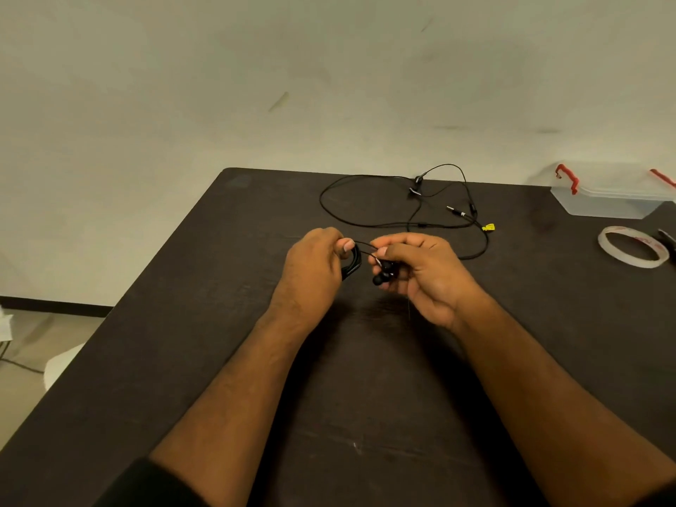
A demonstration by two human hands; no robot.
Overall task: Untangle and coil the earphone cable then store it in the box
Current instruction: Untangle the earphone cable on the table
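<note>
Coiling goes best with steady tension: left hand (314,265) pinches the coiled cable (352,263) at worktop (183,323) centre, right hand (420,272) clamps the earbuds (382,274); box (614,199) waits at two o'clock.
</note>
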